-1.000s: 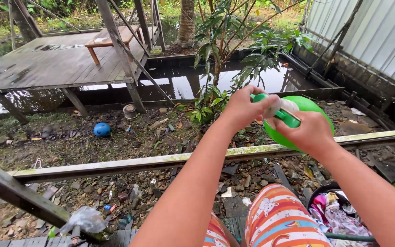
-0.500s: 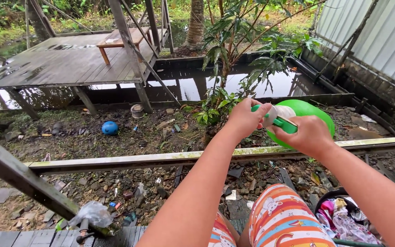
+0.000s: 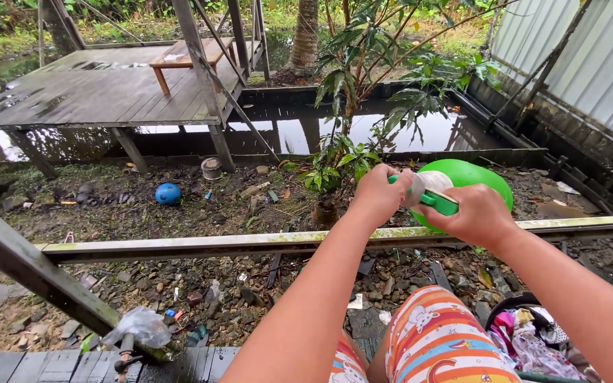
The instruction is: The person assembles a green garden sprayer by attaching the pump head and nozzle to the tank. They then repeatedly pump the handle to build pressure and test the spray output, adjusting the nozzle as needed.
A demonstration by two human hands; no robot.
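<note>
Green bowl (image 3: 477, 177) gripped, right hand (image 3: 473, 216) fingers curled (left hand (image 3: 377, 195) fisted).

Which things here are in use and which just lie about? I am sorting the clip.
In hand:
left hand
right hand
green bowl
green-handled tool

Lying about:
blue ball
plastic bag
wooden bench
clothes basket

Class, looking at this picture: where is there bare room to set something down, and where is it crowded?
Bare: the wet deck left of the wooden bench. Crowded: the rubble ground below the rail, strewn with stones and litter; the hands fill the space by the green bowl.
</note>
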